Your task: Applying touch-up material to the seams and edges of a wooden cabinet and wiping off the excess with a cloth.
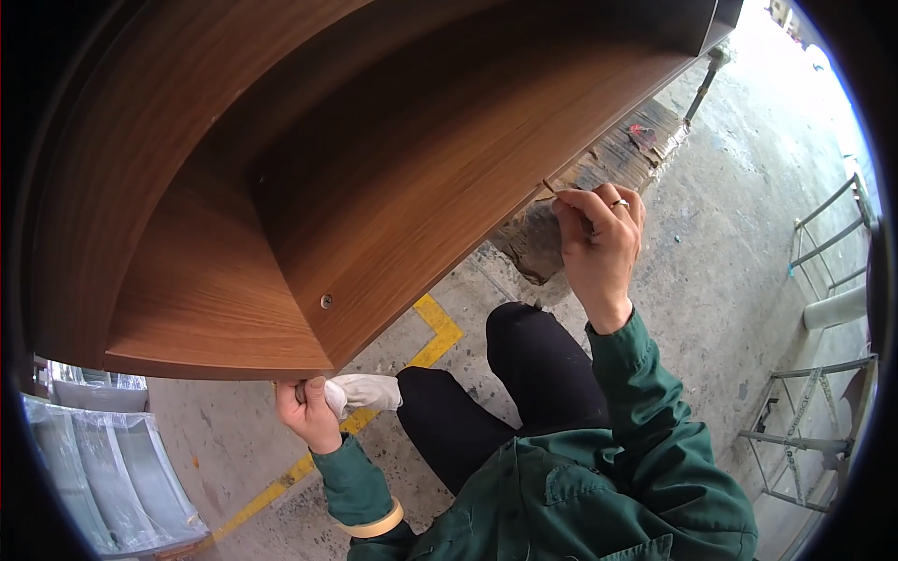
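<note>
A brown wood-grain cabinet (440,210) with a curved side and an open inside fills the upper left. Along its lower front edge, my right hand (603,248) pinches a thin brown stick-like piece (549,187), its tip close to the edge; the exact kind is unclear. Under the near corner, my left hand (309,416) is closed around a bunched white cloth (367,391). Its fingertips are close to the panel's underside. A round metal fitting (325,301) sits in the inner panel. Around my left sleeve hangs a pale yellow tape roll (379,519).
Beneath the cabinet is a support covered in worn cardboard (613,168). Plastic-wrapped panels (117,458) stand at the lower left. Metal frames (809,439) line the right side. A yellow line (438,338) crosses the concrete floor, and my knees are close below the cabinet.
</note>
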Tool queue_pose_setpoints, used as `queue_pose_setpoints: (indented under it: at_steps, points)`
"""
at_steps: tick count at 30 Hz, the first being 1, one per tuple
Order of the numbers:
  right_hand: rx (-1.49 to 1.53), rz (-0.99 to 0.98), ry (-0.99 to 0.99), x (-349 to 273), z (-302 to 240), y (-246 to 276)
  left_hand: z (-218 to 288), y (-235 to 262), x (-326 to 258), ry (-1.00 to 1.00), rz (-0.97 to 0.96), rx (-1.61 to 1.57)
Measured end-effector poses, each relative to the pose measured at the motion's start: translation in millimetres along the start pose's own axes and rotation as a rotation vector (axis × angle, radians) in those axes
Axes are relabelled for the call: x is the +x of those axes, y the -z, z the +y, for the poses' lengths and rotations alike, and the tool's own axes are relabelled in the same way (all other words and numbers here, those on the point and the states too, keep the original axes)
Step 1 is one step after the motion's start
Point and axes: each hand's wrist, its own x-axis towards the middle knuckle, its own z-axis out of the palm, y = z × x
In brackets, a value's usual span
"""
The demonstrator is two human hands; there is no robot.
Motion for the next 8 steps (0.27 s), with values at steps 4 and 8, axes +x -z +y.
queue_pose_setpoints:
  at_steps: [4,8]
  points:
    - [0.02,0.005,-0.01,0.5,-1.0,-1.5,-3.3,2.6,-0.7,0.021,0.003,-0.015]
    - [-0.002,0.001,-0.01,1.0,-0.3,-2.7,-4.9,2.1,-0.4,0.017,-0.004,-0.003]
